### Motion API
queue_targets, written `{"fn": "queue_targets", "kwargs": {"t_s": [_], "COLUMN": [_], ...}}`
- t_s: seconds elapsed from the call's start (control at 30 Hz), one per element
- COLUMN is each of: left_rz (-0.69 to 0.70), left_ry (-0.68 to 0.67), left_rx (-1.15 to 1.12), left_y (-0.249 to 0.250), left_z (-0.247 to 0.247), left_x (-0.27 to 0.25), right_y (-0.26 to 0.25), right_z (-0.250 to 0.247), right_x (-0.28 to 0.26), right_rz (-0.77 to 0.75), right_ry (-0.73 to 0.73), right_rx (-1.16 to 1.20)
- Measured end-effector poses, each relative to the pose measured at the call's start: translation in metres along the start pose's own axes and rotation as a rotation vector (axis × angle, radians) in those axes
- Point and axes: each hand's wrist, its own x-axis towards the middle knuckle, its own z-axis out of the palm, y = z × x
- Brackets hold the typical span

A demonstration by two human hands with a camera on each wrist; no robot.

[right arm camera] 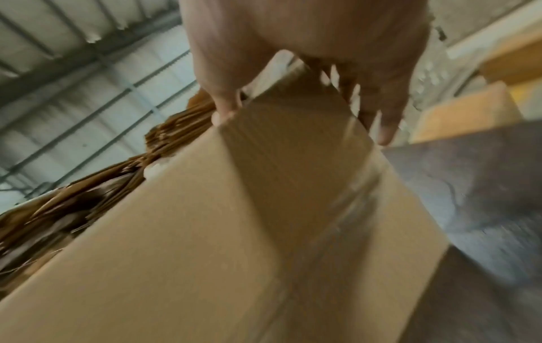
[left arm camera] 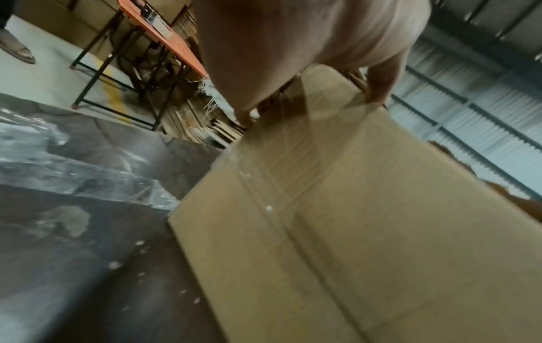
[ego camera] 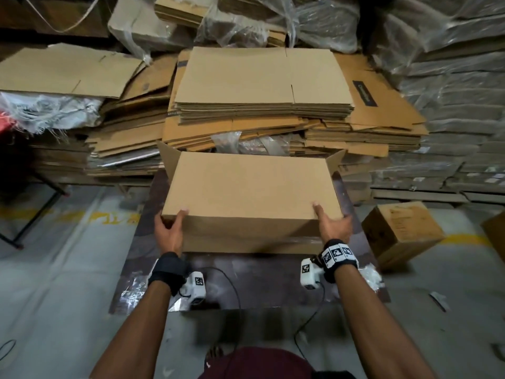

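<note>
A plain brown cardboard box (ego camera: 251, 187) lies on a dark board (ego camera: 246, 280) in front of me, with its far side flaps standing open. My left hand (ego camera: 170, 225) grips the near left corner, thumb on the top face and fingers round the left side. My right hand (ego camera: 332, 224) holds the near right corner, thumb on top and fingers spread along the right side. In the left wrist view the left hand (left arm camera: 293, 46) clasps the box (left arm camera: 352, 232), whose seam carries clear tape. The right wrist view shows the right hand (right arm camera: 308, 46) pinching the box (right arm camera: 205, 232) at its corner.
Behind the box rise piles of flattened cartons (ego camera: 262, 86) and plastic-wrapped bundles (ego camera: 451, 105). A small closed carton (ego camera: 401, 233) sits on the floor at the right. An orange table on black metal legs (left arm camera: 164, 39) stands at the left. Cables trail from my wrists.
</note>
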Motion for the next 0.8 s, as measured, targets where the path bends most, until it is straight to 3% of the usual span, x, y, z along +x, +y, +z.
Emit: {"fn": "queue_targets", "kwargs": {"t_s": [0.17, 0.43, 0.53, 0.7, 0.8], "left_rz": [-0.097, -0.039, 0.073, 0.222, 0.306], "left_ry": [-0.222, -0.187, -0.111, -0.021, -0.007], "left_rx": [-0.034, 0.113, 0.151, 0.169, 0.255], "left_y": [-0.026, -0.008, 0.029, 0.090, 0.151], "left_z": [-0.008, -0.010, -0.003, 0.019, 0.029], "left_x": [-0.004, -0.005, 0.003, 0.061, 0.048], "right_y": [0.025, 0.011, -0.027, -0.132, -0.183], "right_z": [0.010, 0.007, 0.003, -0.006, -0.008], "right_x": [-0.026, -0.029, -0.011, 0.014, 0.026], "right_rz": [0.052, -0.041, -0.138, -0.446, -0.551], "right_ry": [-0.053, -0.174, -0.167, -0.172, -0.181], "right_rx": [0.301, 0.296, 0.202, -0.007, -0.235]}}
